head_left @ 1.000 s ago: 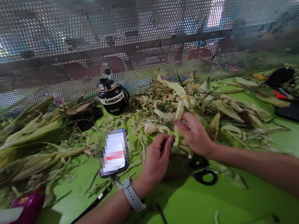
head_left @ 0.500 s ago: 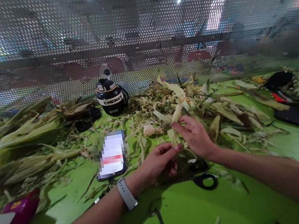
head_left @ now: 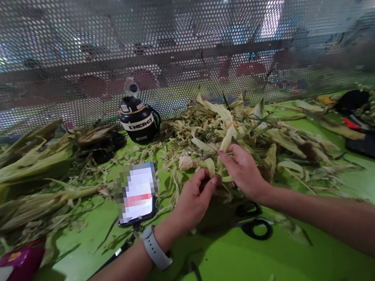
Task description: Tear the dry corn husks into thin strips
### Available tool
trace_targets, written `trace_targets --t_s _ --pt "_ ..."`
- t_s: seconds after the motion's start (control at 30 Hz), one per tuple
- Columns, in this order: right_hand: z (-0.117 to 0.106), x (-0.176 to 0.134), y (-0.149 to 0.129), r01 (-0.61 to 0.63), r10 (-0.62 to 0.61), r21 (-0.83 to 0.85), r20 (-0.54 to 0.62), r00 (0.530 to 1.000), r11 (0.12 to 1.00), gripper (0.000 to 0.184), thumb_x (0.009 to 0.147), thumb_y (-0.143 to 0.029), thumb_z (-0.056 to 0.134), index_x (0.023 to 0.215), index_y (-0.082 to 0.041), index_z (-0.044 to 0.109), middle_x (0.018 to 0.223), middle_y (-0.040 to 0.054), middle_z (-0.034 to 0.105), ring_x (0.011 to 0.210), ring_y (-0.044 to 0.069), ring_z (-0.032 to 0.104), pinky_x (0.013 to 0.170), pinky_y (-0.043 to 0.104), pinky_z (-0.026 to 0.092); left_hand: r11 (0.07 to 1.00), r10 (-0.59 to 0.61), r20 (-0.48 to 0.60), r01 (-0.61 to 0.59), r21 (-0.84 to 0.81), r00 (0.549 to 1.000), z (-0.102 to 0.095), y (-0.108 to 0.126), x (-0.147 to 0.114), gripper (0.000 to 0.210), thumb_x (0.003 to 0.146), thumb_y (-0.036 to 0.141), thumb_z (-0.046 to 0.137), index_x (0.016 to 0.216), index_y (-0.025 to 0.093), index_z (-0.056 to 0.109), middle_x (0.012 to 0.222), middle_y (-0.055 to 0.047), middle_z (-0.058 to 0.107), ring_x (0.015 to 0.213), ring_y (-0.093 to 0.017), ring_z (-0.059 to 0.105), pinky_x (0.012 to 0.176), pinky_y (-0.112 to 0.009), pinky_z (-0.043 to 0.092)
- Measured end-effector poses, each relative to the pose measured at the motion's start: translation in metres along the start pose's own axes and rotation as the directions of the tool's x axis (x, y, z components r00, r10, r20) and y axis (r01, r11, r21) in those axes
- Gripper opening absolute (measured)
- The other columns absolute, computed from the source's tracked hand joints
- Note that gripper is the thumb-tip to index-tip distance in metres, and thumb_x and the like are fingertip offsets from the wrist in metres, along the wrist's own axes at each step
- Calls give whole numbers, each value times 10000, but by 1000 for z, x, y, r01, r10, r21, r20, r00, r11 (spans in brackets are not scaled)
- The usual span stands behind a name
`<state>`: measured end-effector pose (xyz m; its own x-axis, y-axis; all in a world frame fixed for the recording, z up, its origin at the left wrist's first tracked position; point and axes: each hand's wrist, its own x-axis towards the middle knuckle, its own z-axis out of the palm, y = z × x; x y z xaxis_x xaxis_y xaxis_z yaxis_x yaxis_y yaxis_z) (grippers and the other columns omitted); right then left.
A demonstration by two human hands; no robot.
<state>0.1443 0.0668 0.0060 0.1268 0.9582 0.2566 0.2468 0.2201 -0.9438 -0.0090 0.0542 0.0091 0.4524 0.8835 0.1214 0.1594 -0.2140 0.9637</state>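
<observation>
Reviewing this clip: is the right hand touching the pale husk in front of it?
Touching. The head view shows the right hand pinching the pale husk, no gap visible.

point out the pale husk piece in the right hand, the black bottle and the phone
Pale husk piece [head_left: 225,142]: head view, on its upper part
Black bottle [head_left: 139,124]: head view, on the white band around its body
Phone [head_left: 141,189]: head view, on the middle of its lit screen

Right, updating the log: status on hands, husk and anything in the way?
Right hand pinching pale husk. Left hand pinching at its lower end. Scissors lying nearby, clear of both hands.
</observation>
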Motion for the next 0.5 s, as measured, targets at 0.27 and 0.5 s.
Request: trace_targets --t_s 0.27,0.5 --pt "6 -1 3 -93 94 161 0 996 982 249 840 -453 526 819 -213 462 433 -117 352 310 62 308 320 185 259 988 -66 -98 52 -142 993 5 2 -1 234 777 368 611 852 168 516 683 37 499 570 -86 441 517 -209 355" --pt "8 -4 3 -189 194 292 13 981 938 243 826 -449 554 814 -226 457 382 -132 343 260 61 293 258 169 261 966 -76 -113 45 -256 991 -1 1 0 278 776 327 631 985 199 500 694 43 508 617 -90 461 557 -198 388"
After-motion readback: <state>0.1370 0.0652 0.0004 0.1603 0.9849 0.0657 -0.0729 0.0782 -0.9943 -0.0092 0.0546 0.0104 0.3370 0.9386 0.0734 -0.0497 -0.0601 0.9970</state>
